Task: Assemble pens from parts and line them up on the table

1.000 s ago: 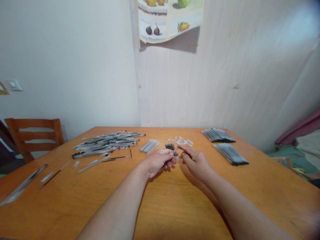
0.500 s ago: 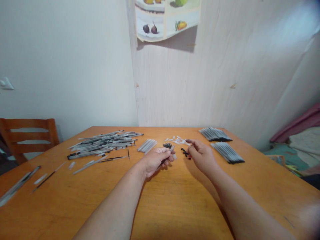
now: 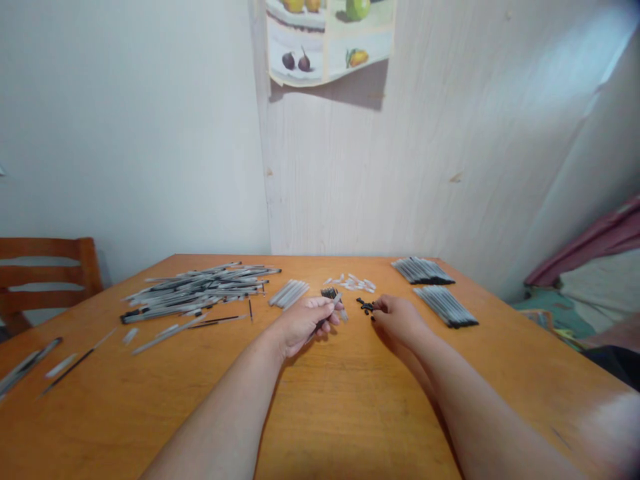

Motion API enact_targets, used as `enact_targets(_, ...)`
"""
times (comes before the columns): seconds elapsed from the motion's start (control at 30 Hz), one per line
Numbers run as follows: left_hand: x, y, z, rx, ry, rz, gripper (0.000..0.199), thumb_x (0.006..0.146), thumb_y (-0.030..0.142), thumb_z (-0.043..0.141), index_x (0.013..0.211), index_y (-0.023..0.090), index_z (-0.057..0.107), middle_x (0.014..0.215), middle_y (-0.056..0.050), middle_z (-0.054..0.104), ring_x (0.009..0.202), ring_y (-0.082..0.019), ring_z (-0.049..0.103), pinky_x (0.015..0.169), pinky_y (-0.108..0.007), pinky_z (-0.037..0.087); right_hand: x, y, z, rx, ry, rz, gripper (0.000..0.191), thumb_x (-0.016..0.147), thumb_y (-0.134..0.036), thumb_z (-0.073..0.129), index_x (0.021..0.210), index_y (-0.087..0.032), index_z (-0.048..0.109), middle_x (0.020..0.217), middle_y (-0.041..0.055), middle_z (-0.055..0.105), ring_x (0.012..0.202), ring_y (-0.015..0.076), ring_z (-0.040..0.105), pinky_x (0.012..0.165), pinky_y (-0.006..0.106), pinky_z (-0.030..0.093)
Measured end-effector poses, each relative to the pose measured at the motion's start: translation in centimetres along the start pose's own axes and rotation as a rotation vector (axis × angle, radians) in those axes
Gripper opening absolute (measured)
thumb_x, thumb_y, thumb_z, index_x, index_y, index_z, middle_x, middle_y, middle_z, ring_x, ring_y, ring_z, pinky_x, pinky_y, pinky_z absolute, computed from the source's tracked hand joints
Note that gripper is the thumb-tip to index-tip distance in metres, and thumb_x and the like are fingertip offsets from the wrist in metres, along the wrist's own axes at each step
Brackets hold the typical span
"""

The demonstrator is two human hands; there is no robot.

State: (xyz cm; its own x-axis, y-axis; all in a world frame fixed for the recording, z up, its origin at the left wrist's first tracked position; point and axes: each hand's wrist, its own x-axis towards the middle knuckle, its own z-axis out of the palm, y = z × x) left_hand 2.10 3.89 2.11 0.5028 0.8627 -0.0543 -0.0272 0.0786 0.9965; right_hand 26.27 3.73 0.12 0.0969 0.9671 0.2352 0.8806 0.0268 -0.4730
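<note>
My left hand (image 3: pixel 309 323) is closed around a pen (image 3: pixel 336 300) with a clear barrel and dark core, which slants up between thumb and fingers. Just beyond it lie a small bundle of black-ended pieces (image 3: pixel 329 292) and a row of clear pen barrels (image 3: pixel 289 293). To the right, my right hand (image 3: pixel 400 317) reaches down with its fingertips pinched at a few small black pen plugs (image 3: pixel 364 305). What those fingertips hold, if anything, is hidden. Behind the plugs lie several small white caps (image 3: pixel 353 283).
A large heap of pens (image 3: pixel 200 290) covers the table's left side, with loose refills (image 3: pixel 80 363) nearer me. Two neat rows of assembled pens (image 3: pixel 423 271) lie at the right. A wooden chair (image 3: pixel 50 277) stands at the left; fabric (image 3: pixel 600 287) is piled at the right.
My right hand has lowered from beside the white caps to the black plugs, its fingers drawing together. My left hand keeps its hold on the pen. The view has turned slightly right.
</note>
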Motion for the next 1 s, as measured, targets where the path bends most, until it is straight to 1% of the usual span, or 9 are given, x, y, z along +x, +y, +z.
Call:
enact_targets(0.13, -0.1, 0.1, 0.1, 0.013, 0.010, 0.001, 0.030, 0.082, 0.038, 0.064, 0.096, 0.011, 0.067, 0.080, -0.004, 0.063, 0.056, -0.005, 0.046, 0.054, -0.019, 0.031, -0.1, 0.0, 0.3, -0.042, -0.027, 0.005, 0.012, 0.076, -0.021, 0.060, 0.079, -0.018, 0.071, 0.076, 0.0061, 0.069, 0.071, 0.0170, 0.057, 0.059, 0.025, 0.031)
enact_targets(0.33, -0.2, 0.1, 0.1, 0.027, 0.008, -0.004, 0.027, 0.081, 0.039, 0.064, 0.086, 0.012, 0.065, 0.084, -0.006, 0.064, 0.056, -0.005, 0.046, 0.053, -0.019, 0.031, -0.3, -0.2, 0.4, -0.098, -0.057, 0.009, 0.013, 0.077, -0.018, 0.057, 0.071, -0.018, 0.068, 0.073, 0.0062, 0.068, 0.068, 0.0162, 0.056, 0.056, 0.025, 0.029)
enact_targets(0.43, -0.3, 0.1, 0.1, 0.035, 0.010, -0.004, 0.027, 0.081, 0.039, 0.064, 0.083, 0.012, 0.064, 0.085, -0.006, 0.065, 0.056, -0.005, 0.045, 0.052, -0.019, 0.030, -0.3, -0.3, 0.5, -0.100, -0.056, 0.009, 0.011, 0.076, -0.017, 0.057, 0.071, -0.018, 0.068, 0.072, 0.0059, 0.067, 0.066, 0.0157, 0.055, 0.057, 0.025, 0.029)
enact_targets(0.5, -0.2, 0.1, 0.1, 0.042, 0.008, -0.006, 0.027, 0.081, 0.038, 0.064, 0.084, 0.012, 0.064, 0.084, -0.006, 0.064, 0.056, -0.005, 0.045, 0.052, -0.019, 0.030, -0.4, -0.3, 0.5, -0.106, -0.058, 0.018, 0.011, 0.074, -0.016, 0.057, 0.070, -0.019, 0.067, 0.071, 0.0056, 0.067, 0.064, 0.0157, 0.054, 0.056, 0.026, 0.028)
enact_targets(0.6, -0.2, 0.1, 0.0, 0.057, 0.001, -0.017, 0.028, 0.082, 0.038, 0.063, 0.091, 0.012, 0.066, 0.081, -0.005, 0.064, 0.055, -0.006, 0.046, 0.052, -0.019, 0.031, -0.5, -0.7, 0.3, -0.077, -0.035, 0.034, 0.010, 0.073, -0.016, 0.057, 0.068, -0.019, 0.066, 0.068, 0.0053, 0.066, 0.062, 0.0156, 0.054, 0.054, 0.026, 0.027)
enact_targets(0.67, -0.2, 0.0, -0.1, 0.061, -0.003, -0.018, 0.029, 0.082, 0.039, 0.063, 0.094, 0.012, 0.066, 0.080, -0.005, 0.063, 0.055, -0.006, 0.046, 0.052, -0.020, 0.033, -0.7, -1.1, 0.0, -0.004, 0.003, 0.017, 0.009, 0.072, -0.017, 0.057, 0.067, -0.018, 0.063, 0.066, 0.0045, 0.065, 0.062, 0.0150, 0.054, 0.054, 0.025, 0.028)
enact_targets(0.77, -0.2, -0.1, -0.1, 0.071, -0.013, -0.012, 0.032, 0.081, 0.041, 0.064, 0.094, 0.012, 0.067, 0.079, -0.005, 0.063, 0.055, -0.007, 0.047, 0.053, -0.021, 0.035, -0.9, -1.9, -0.6, 0.186, 0.040, -0.042, 0.007, 0.073, -0.020, 0.056, 0.067, -0.019, 0.059, 0.062, 0.0014, 0.063, 0.059, 0.0135, 0.053, 0.054, 0.024, 0.031)
enact_targets(0.87, -0.3, -0.1, 0.0, 0.095, -0.035, -0.011, 0.036, 0.081, 0.044, 0.064, 0.095, 0.011, 0.067, 0.077, -0.005, 0.062, 0.057, -0.008, 0.048, 0.054, -0.021, 0.037, -1.3, -2.7, -1.2, 0.467, 0.010, -0.061, 0.006, 0.075, -0.025, 0.056, 0.073, -0.019, 0.058, 0.060, -0.0017, 0.060, 0.055, 0.0124, 0.052, 0.052, 0.023, 0.035)
enact_targets(1.0, -0.5, 0.0, 0.2, 0.100, -0.068, -0.016, 0.039, 0.081, 0.046, 0.063, 0.097, 0.011, 0.066, 0.077, -0.005, 0.062, 0.057, -0.008, 0.049, 0.054, -0.022, 0.038, -1.8, -3.6, -1.7, 0.830, -0.064, -0.036, 0.016, 0.075, -0.033, 0.061, 0.078, -0.018, 0.059, 0.063, -0.0025, 0.059, 0.054, 0.0107, 0.051, 0.054, 0.024, 0.040)
